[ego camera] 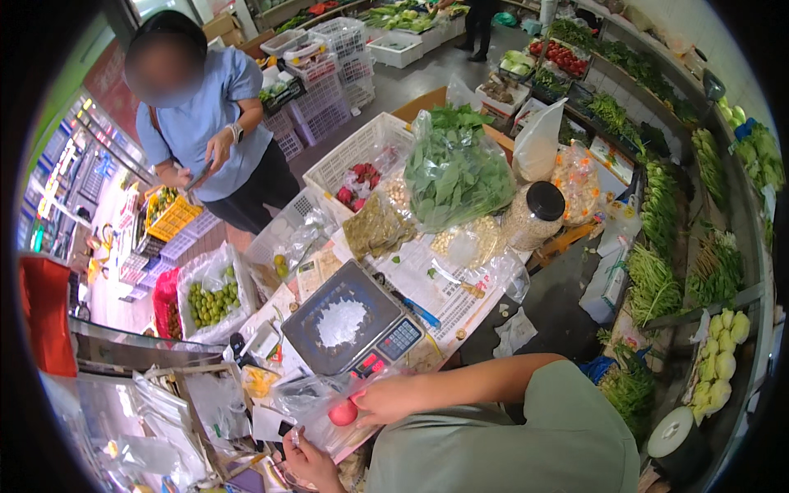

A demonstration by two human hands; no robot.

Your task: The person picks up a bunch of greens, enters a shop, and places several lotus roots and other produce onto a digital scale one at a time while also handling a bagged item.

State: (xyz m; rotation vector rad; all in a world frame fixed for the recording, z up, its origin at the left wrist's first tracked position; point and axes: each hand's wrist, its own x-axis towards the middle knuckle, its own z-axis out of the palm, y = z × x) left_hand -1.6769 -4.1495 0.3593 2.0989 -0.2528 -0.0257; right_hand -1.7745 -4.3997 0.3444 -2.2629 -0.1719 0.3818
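My left hand (309,461) grips the edge of a clear plastic bag (311,394) at the table's near side. My right hand (387,400) reaches in from the right, its fingers closed at a red round fruit (343,413) by the bag. Part of the fruit is hidden, and another patch of red shows at the fingertips. Just beyond the hands stands a digital weighing scale (342,317) with a lit red display and a keypad (399,338). Its metal pan carries a worn, shiny patch.
A knife (456,281) and a blue-handled tool (419,310) lie on newspaper. Behind are bagged leafy greens (456,172), a black-lidded jar (535,212) and a white crate (363,154). Green fruit (212,302) fills a lined box. A person (216,123) with a phone stands across the table.
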